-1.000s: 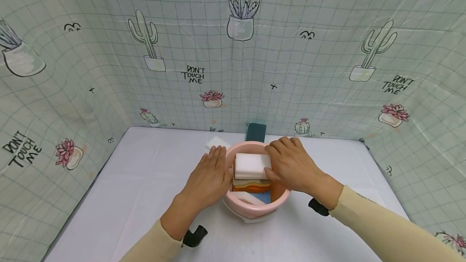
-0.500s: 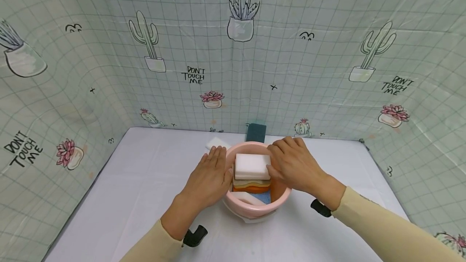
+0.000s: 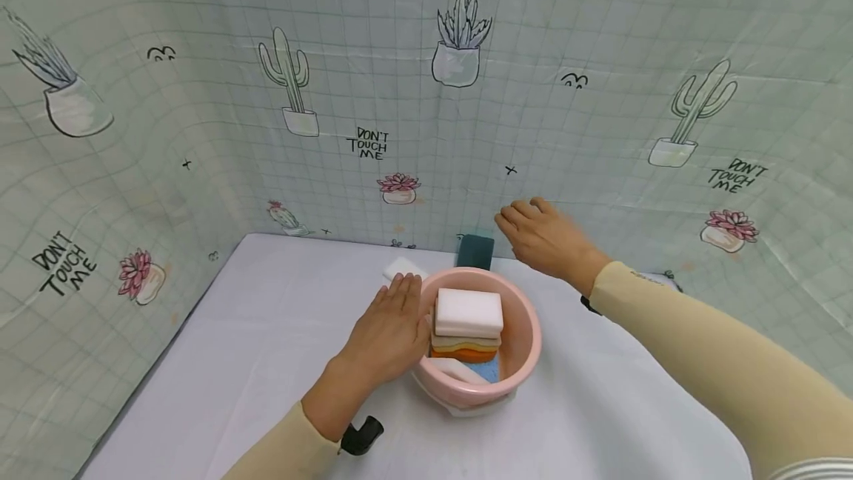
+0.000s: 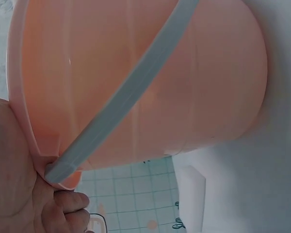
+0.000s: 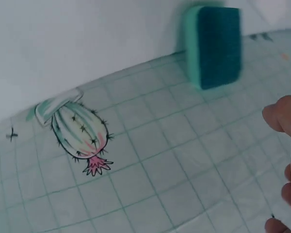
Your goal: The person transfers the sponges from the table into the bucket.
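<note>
A pink bucket stands on the white table, its grey handle hanging down the side. Inside, a white sponge tops a stack with tan and orange sponges; a blue piece and a pale piece lie lower. With straight fingers, my left hand rests on the bucket's left rim. My right hand, holding nothing, hovers behind and right of the bucket. Nearest to it is a dark teal sponge with a lighter green layer, upright by the back wall.
Behind the bucket's left side lies another white sponge. A cactus-printed cloth hangs along the back and sides of the table.
My right hand has left the bucket's right rim and moved up and back toward the wall. The left hand stays on the rim. The head view has shifted slightly.
</note>
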The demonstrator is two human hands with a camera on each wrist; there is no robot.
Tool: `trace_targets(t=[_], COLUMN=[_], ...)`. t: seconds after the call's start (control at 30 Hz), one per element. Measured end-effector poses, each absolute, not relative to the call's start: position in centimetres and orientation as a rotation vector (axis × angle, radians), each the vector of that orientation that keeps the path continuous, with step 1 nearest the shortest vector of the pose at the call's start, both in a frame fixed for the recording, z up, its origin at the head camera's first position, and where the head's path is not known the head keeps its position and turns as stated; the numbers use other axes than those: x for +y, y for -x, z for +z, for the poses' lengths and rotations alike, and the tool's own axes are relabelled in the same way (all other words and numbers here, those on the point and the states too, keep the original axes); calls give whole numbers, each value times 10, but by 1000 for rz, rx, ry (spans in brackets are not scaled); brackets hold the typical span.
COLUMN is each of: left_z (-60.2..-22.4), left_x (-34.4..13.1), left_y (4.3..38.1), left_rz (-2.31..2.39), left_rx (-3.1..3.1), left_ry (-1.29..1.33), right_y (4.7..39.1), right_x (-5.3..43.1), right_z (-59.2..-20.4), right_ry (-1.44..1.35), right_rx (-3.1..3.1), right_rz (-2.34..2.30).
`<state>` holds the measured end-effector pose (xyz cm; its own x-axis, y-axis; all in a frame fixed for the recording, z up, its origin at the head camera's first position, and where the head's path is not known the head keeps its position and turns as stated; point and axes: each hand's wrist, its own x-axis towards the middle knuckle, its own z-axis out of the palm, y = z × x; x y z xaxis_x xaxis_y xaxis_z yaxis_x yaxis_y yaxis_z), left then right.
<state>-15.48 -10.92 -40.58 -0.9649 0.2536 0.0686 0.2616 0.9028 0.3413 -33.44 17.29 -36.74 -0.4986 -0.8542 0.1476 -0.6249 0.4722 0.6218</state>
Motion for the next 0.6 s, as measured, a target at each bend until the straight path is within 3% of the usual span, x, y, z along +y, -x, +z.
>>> trace_targets(t=[0.6], left_z=[-405], left_x=[-113], left_y=[154], left_rz=[-499], left_rx=[-3061], left_ry=[410], right_y=[394], right_x=[119], right_z=[-444], right_ry=[-1446], right_rx=[-2150], right_rz=[-1153])
